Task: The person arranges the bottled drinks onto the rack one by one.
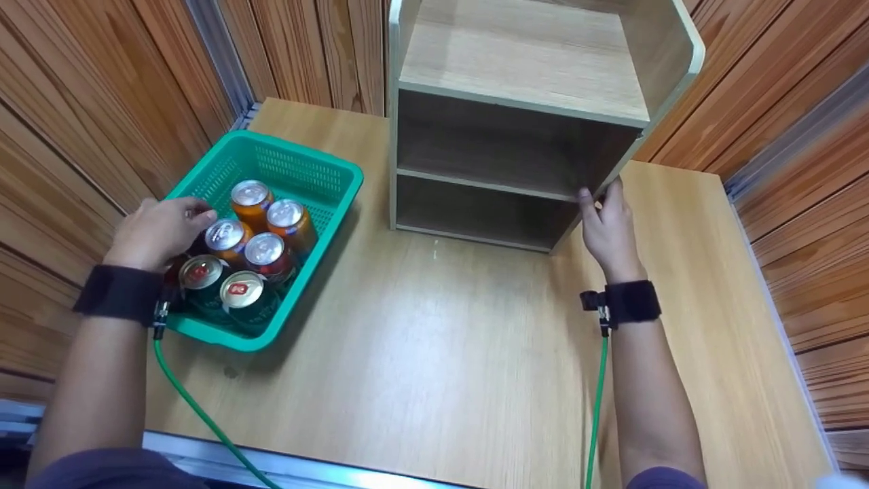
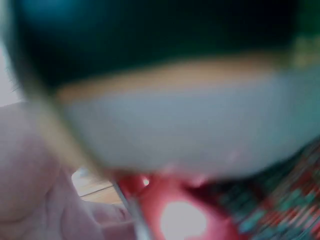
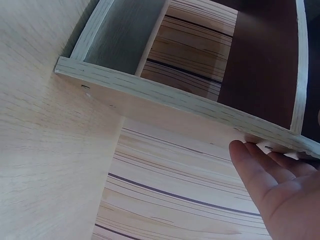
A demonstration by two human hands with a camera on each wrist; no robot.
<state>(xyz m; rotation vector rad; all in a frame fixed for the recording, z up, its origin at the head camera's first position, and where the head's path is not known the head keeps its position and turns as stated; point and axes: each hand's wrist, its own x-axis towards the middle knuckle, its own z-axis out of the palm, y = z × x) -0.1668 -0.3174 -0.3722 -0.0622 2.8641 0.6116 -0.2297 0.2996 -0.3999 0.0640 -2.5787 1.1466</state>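
Note:
A green plastic basket [image 1: 337, 178] stands at the table's left and holds several drink cans [image 1: 265, 248], orange ones at the back and green and red ones in front. My left hand [image 1: 160, 231] lies over the basket's left side, fingers curled down round a can that it hides. In the left wrist view that can [image 2: 190, 135] is a close blur beside my palm [image 2: 30, 170]. My right hand [image 1: 608, 221] touches the front edge of the right side panel of a wooden shelf unit [image 1: 516, 102], fingers straight. The right wrist view shows those fingers [image 3: 260, 175] flat against the panel [image 3: 190, 102].
The shelf unit's compartments hold nothing that shows. A light wooden table [image 1: 434, 353] lies between basket and shelf. Wood-panelled walls [image 1: 81, 102] close in on the left, back and right. Green cables [image 1: 197, 407] trail from both wristbands.

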